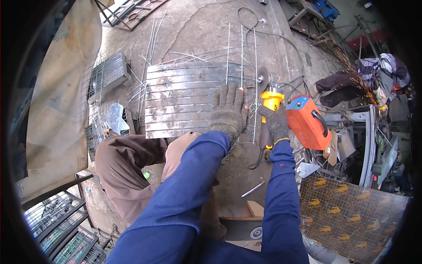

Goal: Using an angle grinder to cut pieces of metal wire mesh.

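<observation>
Steel strips (193, 99) lie side by side on the concrete floor (198, 26), thin rods (241, 57) laid across their far right end. Left hand (227, 112), gloved, presses flat and open on the strips near the rods. Right hand (276, 123) is closed round a yellow grinder (269, 94), its disc just beside the rods. This looks like cutting or dressing the rods; the next move calls for a steady hold-down and a careful disc approach. The disc's contact point is hard to make out.
</observation>
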`<action>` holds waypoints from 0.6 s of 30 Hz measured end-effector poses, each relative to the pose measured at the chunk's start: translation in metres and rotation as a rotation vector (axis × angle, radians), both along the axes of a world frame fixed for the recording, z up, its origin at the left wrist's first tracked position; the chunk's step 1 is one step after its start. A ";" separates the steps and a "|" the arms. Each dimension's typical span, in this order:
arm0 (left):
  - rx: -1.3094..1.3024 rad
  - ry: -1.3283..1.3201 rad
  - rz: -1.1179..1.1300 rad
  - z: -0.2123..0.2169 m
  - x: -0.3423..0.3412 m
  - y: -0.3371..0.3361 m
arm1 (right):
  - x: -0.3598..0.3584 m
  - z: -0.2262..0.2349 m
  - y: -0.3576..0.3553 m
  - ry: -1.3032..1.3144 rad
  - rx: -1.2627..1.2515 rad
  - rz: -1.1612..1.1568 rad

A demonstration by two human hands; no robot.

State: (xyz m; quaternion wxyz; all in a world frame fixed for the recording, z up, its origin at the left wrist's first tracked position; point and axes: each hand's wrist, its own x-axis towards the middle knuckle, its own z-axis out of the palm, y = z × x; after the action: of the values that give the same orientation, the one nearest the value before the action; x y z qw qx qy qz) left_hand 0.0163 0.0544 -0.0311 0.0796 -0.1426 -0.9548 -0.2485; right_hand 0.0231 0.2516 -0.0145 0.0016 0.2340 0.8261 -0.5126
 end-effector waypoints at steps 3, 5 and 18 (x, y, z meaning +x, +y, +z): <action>-0.022 -0.024 -0.006 0.000 0.000 0.000 | -0.017 -0.004 0.006 -0.012 0.054 -0.003; -0.017 -0.021 -0.007 0.000 0.000 0.001 | -0.024 -0.006 0.008 0.001 0.020 0.009; -0.018 0.005 -0.003 -0.004 -0.001 0.002 | -0.038 0.001 0.002 -0.032 0.106 -0.021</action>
State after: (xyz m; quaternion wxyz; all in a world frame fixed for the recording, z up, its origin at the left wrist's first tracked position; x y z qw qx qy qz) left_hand 0.0156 0.0562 -0.0352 0.0804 -0.1452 -0.9566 -0.2394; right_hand -0.0146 0.2537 -0.0130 -0.0028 0.2504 0.8494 -0.4645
